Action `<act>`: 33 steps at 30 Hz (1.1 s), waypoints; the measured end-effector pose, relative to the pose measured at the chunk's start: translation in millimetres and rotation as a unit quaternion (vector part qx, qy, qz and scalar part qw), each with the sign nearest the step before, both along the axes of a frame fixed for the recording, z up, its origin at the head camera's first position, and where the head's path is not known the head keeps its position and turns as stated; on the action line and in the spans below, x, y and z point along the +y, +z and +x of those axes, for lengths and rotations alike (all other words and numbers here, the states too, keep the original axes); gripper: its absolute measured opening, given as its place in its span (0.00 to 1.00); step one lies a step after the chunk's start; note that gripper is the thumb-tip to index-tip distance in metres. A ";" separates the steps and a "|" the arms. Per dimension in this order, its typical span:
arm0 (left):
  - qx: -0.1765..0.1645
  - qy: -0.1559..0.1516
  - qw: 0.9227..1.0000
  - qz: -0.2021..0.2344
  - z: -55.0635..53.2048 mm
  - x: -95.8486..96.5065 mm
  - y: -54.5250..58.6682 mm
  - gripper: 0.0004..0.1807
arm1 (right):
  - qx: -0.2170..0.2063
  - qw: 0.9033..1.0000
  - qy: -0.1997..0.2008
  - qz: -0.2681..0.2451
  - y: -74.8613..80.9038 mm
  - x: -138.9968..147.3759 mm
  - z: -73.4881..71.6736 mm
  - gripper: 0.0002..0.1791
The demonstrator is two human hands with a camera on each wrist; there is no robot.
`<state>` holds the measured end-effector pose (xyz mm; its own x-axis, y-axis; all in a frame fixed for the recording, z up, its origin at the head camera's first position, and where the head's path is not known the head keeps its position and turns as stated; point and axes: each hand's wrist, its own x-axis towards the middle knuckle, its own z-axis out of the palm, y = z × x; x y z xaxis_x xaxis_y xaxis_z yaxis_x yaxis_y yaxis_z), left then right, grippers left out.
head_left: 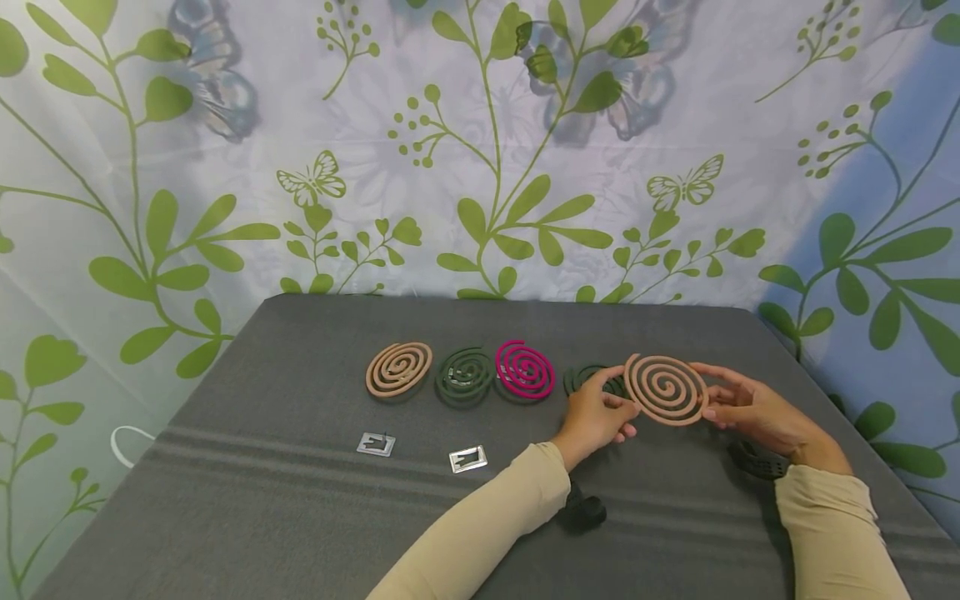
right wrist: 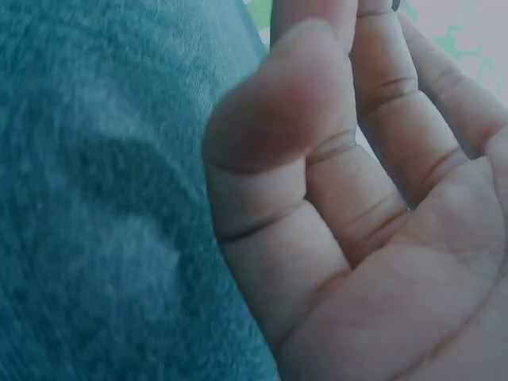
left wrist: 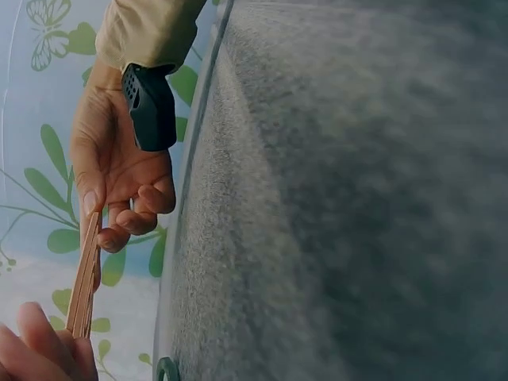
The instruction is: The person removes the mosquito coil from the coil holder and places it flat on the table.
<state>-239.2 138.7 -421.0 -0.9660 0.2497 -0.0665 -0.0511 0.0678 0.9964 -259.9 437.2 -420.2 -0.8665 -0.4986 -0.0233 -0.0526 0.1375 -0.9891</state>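
Observation:
A tan mosquito coil (head_left: 667, 387) is held up above the table between both hands, its flat spiral face toward the head camera. My left hand (head_left: 595, 417) pinches its left edge, and my right hand (head_left: 768, 419) pinches its right edge. From the left wrist view the coil (left wrist: 82, 286) is seen edge-on, with the right hand (left wrist: 119, 163) at its far end and left fingertips (left wrist: 48, 345) at the near end. Only the right hand's fingers and palm (right wrist: 317, 198) fill the right wrist view; the coil is hidden there. Partly behind the left hand lies a dark green coil (head_left: 573, 381).
Farther left, a tan coil (head_left: 400, 369), a dark green coil (head_left: 465, 377) and a magenta coil (head_left: 525, 369) form a row. Metal shows beneath the latter two. Two flat metal coil stands (head_left: 376, 444) lie in front on the grey table (head_left: 262, 517). A patterned curtain (head_left: 405, 208) hangs behind.

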 end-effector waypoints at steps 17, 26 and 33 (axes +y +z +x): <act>-0.024 -0.022 0.999 -0.009 -10.2 11.3 -1.0 0.33 | -0.011 0.998 -0.044 0.034 -5.7 12.8 2.7 0.37; -0.085 -0.068 0.994 0.020 -16.8 12.4 -0.7 0.36 | -0.008 0.993 -0.079 0.086 -8.0 15.2 5.7 0.35; -0.112 -0.092 0.989 0.035 -22.1 14.2 1.0 0.37 | -0.016 0.988 -0.106 0.113 -7.1 13.6 7.3 0.33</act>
